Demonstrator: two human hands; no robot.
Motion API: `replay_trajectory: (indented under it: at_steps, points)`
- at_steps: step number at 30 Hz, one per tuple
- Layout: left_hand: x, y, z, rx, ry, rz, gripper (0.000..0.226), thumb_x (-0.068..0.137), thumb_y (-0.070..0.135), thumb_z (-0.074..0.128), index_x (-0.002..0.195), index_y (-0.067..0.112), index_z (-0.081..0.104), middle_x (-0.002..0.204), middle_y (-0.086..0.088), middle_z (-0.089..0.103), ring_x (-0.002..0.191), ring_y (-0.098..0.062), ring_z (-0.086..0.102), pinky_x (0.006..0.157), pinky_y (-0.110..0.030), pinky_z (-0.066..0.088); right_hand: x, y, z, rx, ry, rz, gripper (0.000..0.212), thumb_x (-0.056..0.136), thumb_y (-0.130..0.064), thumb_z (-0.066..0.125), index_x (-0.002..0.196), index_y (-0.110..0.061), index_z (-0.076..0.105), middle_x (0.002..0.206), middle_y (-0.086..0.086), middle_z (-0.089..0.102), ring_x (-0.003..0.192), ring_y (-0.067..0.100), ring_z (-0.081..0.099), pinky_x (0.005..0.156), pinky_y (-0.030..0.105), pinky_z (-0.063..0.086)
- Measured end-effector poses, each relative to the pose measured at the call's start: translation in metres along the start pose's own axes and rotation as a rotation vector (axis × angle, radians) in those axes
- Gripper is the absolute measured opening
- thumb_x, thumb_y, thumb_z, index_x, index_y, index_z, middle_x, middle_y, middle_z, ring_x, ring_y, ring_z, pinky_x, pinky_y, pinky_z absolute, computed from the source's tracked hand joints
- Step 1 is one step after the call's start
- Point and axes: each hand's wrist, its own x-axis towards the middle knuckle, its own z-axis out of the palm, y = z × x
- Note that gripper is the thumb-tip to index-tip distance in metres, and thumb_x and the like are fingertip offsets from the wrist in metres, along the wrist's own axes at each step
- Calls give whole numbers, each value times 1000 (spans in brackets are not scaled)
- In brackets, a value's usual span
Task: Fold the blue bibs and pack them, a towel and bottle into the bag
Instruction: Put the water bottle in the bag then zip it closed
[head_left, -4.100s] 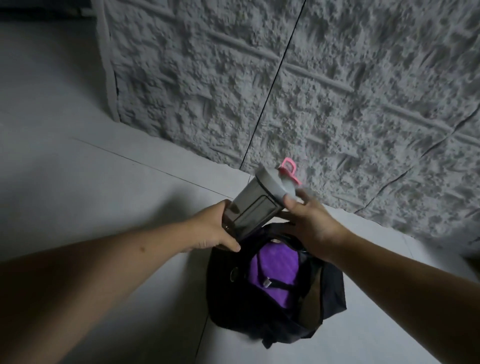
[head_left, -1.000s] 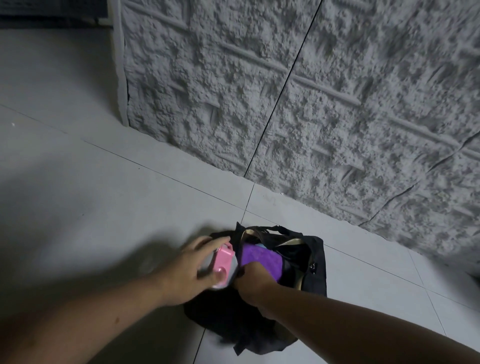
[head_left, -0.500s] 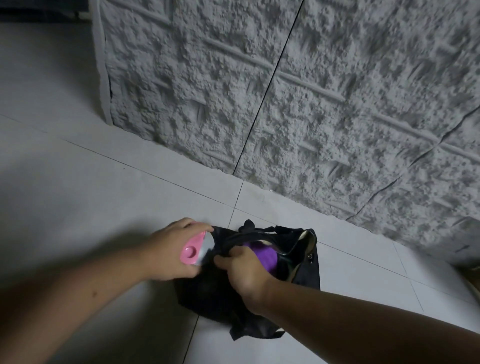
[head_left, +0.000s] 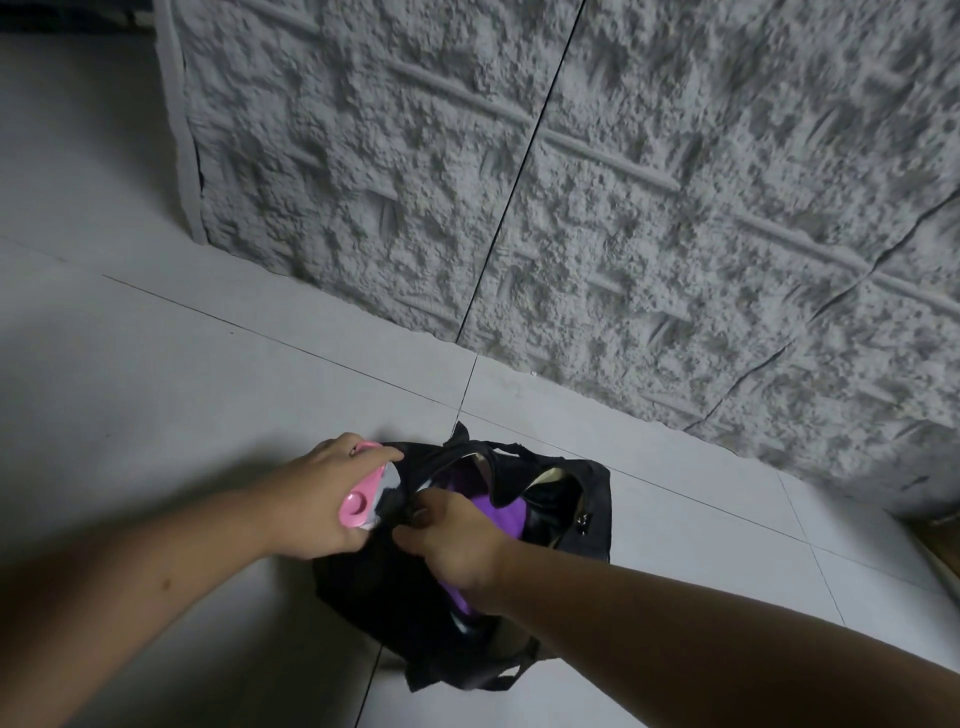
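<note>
A black bag (head_left: 582, 525) lies open on the tiled floor at bottom centre. Purple cloth (head_left: 501, 512) shows inside its mouth. The bottle (head_left: 366, 499), grey-lidded with a pink cap, sticks out of the bag's left side; only its top shows. My left hand (head_left: 322, 506) is wrapped around that top. My right hand (head_left: 454, 540) pinches the bag's black edge right beside the bottle. No blue bibs are visible.
A rough grey stone-textured wall (head_left: 597, 182) rises just behind the bag. Pale floor tiles (head_left: 156, 395) stretch to the left and right. A brownish object's corner (head_left: 940, 540) pokes in at the right edge.
The bottle, held above the bag four seconds ago, has gone down into its left side. Over the last second my right hand moved from the purple cloth to the bag's edge.
</note>
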Motion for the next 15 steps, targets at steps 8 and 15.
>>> replay_trajectory:
  at_steps: [8, 15]
  points:
    - [10, 5, -31, 178, -196, -40, 105, 66, 50, 84, 141, 70, 13, 152, 10, 28, 147, -13, 24, 119, -27, 28, -15, 3, -46, -137, 9, -88, 38, 99, -6, 57, 136, -13, 57, 90, 15, 69, 66, 14, 62, 63, 26, 50]
    - [32, 73, -36, 255, -185, 27, 105, 72, 58, 77, 160, 37, 24, 155, 2, 32, 146, -17, 23, 117, -28, 31, -15, 19, -145, -590, 334, 42, 25, 87, -7, 49, 77, -16, 70, 68, 0, 64, 61, 20, 59, 59, 27, 52]
